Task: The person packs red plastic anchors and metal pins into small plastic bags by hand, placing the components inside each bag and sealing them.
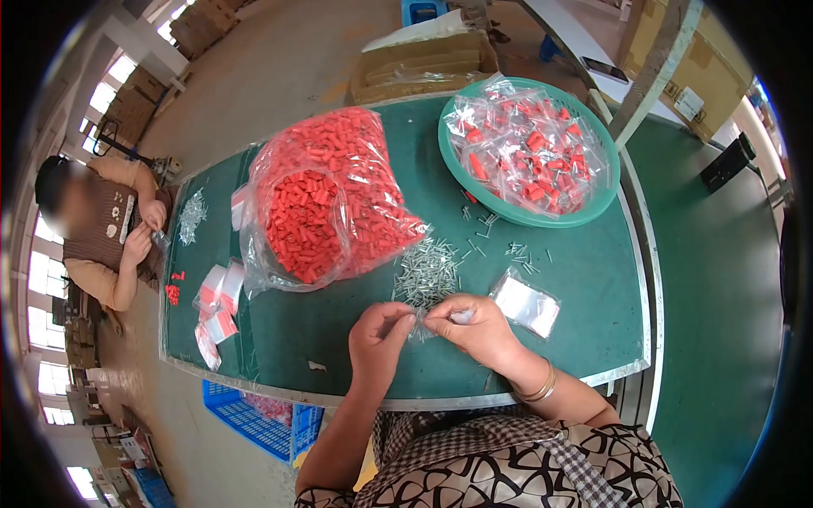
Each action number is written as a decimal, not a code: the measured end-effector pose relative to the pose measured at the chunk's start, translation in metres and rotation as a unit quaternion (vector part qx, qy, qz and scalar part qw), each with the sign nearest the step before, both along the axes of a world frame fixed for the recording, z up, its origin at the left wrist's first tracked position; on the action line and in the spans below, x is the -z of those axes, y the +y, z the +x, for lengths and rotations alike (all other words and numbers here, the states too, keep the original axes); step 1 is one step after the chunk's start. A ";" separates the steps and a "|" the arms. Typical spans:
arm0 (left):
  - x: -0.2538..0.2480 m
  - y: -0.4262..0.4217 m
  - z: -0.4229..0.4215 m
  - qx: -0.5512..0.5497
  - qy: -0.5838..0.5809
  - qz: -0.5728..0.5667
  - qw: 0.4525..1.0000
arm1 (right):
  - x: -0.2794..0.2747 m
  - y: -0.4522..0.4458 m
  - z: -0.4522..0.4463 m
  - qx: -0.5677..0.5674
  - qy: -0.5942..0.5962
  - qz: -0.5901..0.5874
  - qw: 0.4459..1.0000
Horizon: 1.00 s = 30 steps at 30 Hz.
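The left hand [378, 336] and right hand [478, 328] pinch a small clear bag [420, 328] between thumbs and fingers (contents indistinct). It is positioned at the near edge of the metal fasteners [426, 271]. A large bag of red plugs [360, 182] lies beyond, leftward; a green basket [518, 212], rightward.

White daylight blazed from tall, overexposed rectangular windows [47, 326] beyond the left edge of the green, metal-rimmed table [288, 339]; thin silvery metal pins [426, 271] glinted, shadows stayed soft, fisheye distortion bowed the table's edges, and black vignetting swallowed the corners of the view
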<state>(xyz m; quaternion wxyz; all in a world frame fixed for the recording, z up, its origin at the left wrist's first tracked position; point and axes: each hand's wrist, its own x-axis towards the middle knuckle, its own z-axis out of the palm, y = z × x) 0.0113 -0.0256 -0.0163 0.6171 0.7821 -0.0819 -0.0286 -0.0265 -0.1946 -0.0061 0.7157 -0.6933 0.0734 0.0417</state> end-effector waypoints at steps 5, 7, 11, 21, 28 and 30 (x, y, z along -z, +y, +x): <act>-0.018 -0.004 -0.004 -0.026 -0.252 0.174 0.951 | 0.010 0.003 -0.001 0.055 -0.113 -0.089 0.988; -0.014 -0.008 -0.016 0.022 -0.116 0.104 0.988 | 0.006 0.005 -0.003 0.059 -0.135 -0.118 0.982; -0.002 -0.010 -0.018 -0.011 -0.012 0.065 0.998 | 0.004 0.009 -0.004 0.064 -0.150 -0.146 0.976; 0.000 -0.015 -0.013 -0.022 -0.146 0.164 0.975 | 0.006 0.012 -0.008 0.109 -0.187 -0.228 0.949; -0.003 -0.025 -0.012 -0.014 0.037 -0.057 0.998 | 0.009 0.016 -0.008 0.094 -0.217 -0.268 0.934; -0.001 -0.023 -0.012 -0.012 -0.011 0.011 1.000 | 0.009 0.017 -0.007 0.090 -0.230 -0.303 0.920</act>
